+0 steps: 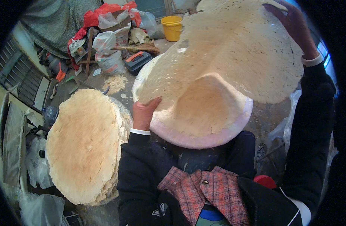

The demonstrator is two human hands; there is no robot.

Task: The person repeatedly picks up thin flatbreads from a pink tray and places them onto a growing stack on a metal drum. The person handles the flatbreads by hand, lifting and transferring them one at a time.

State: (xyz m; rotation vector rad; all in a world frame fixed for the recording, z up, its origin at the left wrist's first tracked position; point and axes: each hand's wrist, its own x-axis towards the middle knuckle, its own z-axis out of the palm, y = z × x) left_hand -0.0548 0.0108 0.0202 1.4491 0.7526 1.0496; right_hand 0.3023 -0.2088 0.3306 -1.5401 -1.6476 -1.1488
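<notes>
A large, thin, pale-brown flatbread sheet [246,50] is raised and folded over a round white board with a pinkish rim [201,143]. My right hand [294,25] grips its far right edge, high up. A pale strip shows at those fingers; I cannot tell whether it is bread edge or a stick. My left hand [144,113] holds the sheet's near-left edge at the board's side, thumb on top. Another stretch of flatbread [204,107] lies on the board below the fold. To the left rises a thick stack of round flatbreads [85,147] with ragged edges.
Beyond the board stand a yellow bucket [172,28], a black toolbox with an orange handle [137,62], a straw broom [142,48] and white sacks [110,60]. Crumbs [115,84] lie on the floor. Clear plastic bags [38,161] sit at the far left.
</notes>
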